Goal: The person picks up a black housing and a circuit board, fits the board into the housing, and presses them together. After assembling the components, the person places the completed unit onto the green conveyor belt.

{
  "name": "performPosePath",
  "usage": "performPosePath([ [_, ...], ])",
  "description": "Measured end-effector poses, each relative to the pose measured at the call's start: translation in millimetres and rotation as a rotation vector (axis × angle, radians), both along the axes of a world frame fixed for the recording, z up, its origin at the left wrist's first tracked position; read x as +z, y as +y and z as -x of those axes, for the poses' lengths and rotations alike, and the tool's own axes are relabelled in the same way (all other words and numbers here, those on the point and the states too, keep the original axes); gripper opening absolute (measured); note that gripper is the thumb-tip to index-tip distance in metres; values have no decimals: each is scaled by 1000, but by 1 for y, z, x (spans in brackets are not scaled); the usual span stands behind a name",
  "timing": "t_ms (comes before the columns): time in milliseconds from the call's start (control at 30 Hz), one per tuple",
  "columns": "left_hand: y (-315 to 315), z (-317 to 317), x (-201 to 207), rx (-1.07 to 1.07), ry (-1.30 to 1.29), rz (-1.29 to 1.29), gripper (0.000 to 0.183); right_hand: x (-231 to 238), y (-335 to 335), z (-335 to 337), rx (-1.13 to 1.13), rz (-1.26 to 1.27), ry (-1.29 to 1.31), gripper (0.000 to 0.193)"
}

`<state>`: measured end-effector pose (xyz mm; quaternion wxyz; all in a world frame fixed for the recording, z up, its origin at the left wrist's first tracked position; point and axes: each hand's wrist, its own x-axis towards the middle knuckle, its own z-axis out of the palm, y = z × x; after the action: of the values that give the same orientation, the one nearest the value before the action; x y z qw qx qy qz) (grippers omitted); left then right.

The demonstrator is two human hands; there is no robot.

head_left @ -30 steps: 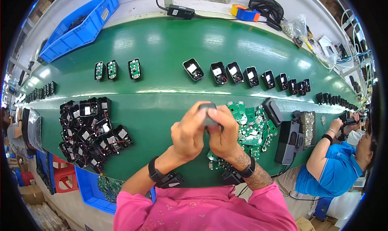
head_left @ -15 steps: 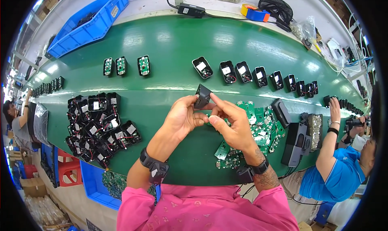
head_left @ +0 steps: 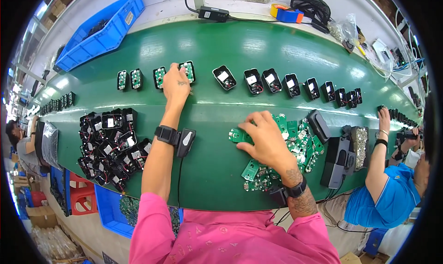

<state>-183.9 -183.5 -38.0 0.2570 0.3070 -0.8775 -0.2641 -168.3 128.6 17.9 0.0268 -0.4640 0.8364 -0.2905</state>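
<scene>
Blue bin [head_left: 115, 28] top left, by the worktop's [head_left: 207, 185] far edge. Pile of cases [head_left: 108, 148] below, spread down to near edge; cannot tell if any overhang. Two boarded cases [head_left: 135, 79] behind pile, gap, then third [head_left: 159, 77]. Left hand [head_left: 177, 81] just right of third, fingers bent close together, thumb over left edge of fourth case [head_left: 188, 71]; cannot tell if gripped. Wrist cable [head_left: 179, 185] runs to near edge. Worktop lies open between forearms, room to move sideways. Slanted row of open cases [head_left: 224, 78] starts right of fourth, wide gap. Right hand [head_left: 267, 141] half open, thumb and fingers apart around a green board [head_left: 236, 135]; cannot tell if held. Board pile [head_left: 307, 146] just right, crowding that side; grey device [head_left: 336, 160] beyond.
</scene>
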Motion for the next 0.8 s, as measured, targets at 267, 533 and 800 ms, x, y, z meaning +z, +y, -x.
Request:
performPosePath([
  [267, 75, -11, 28, -337, 63, 347, 77, -6, 6, 12, -32, 106, -41, 37],
  [533, 90, 1, 29, -505, 35, -42, 76, -7, 15, 23, -220, 573, -809, 48],
  [800, 129, -57, 20, -728, 180, -232, 50, 1, 9, 16, -101, 817, -1075, 40],
])
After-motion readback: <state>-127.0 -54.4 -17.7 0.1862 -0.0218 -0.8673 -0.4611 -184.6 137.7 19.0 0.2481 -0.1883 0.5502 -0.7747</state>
